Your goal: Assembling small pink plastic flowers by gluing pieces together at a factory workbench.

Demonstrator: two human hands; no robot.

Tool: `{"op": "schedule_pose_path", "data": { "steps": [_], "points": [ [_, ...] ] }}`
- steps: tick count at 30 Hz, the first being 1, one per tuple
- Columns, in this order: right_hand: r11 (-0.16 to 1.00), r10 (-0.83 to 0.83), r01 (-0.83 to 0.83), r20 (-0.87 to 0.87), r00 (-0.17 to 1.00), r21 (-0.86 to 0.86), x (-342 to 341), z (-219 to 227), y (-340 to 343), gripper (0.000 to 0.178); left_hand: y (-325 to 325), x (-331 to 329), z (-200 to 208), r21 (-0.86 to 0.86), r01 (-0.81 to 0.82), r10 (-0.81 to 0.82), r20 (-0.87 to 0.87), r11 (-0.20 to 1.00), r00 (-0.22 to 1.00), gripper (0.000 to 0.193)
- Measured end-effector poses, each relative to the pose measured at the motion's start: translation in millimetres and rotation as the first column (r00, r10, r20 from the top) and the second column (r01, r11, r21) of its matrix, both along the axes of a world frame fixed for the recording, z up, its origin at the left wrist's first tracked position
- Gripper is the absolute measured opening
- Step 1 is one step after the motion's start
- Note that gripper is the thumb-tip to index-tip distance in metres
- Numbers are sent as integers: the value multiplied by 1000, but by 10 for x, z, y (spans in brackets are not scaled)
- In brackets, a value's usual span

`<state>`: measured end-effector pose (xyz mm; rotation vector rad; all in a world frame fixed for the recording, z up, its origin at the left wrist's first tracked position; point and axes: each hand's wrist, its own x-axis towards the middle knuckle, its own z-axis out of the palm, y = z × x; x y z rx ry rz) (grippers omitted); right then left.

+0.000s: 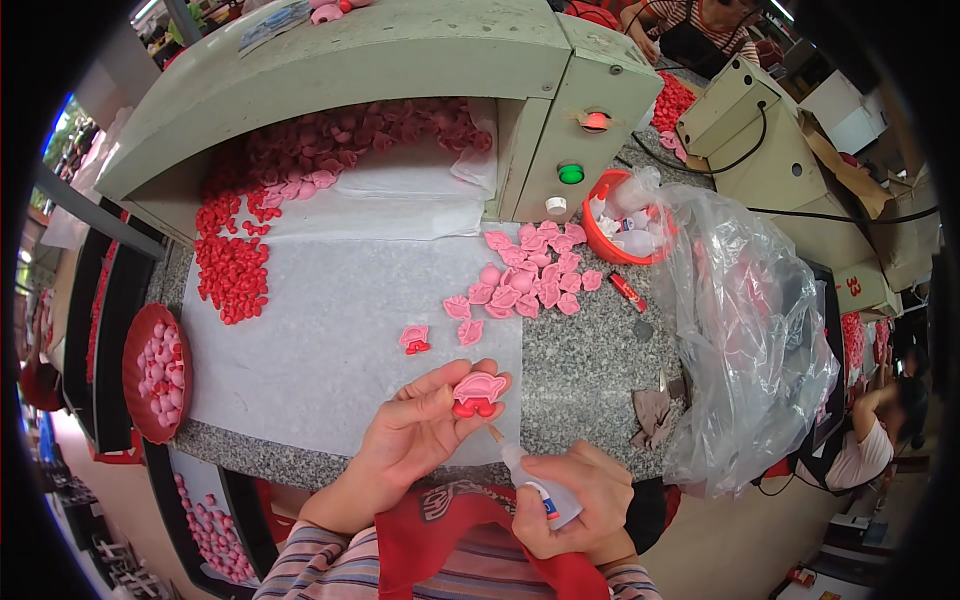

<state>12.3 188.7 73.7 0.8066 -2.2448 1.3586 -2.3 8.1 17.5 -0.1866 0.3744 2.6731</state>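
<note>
My left hand point(412, 432) pinches a small moulded pink piece point(480, 386) with a red two-lobed part at its lower edge, between thumb and fingers. Gripped in my right hand point(590, 495) is a translucent white squeeze bottle point(514, 460), tilted so its thin nozzle points up toward the left hand, just below the piece. Whether the nozzle touches anything cannot be made out. On the white sheet point(300, 370) beyond lies a similar pink-and-red piece point(415, 339). A cluster of loose pink pieces point(522, 280) lies to its right.
Red parts point(232, 275) are heaped at the left, before a grey-green machine point(390, 70) whose opening holds more pink pieces. An orange bowl point(598, 238) holds bottles. A clear plastic bag point(745, 360) covers the right side. A red basket point(135, 385) stands at the left edge.
</note>
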Motion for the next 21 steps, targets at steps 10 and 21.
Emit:
{"op": "schedule_pose_path", "data": {
  "steps": [10, 21],
  "points": [
    [997, -19, 18, -8, 1000, -69, 17, 4, 21, 27, -7, -6, 27, -30, -5, 7, 60, 1000, 998, 28],
    [1000, 16, -16, 2, 1000, -19, 7, 9, -31, 30, -7, 20, 19, -58, 17, -14, 47, 998, 999, 28]
  ]
}}
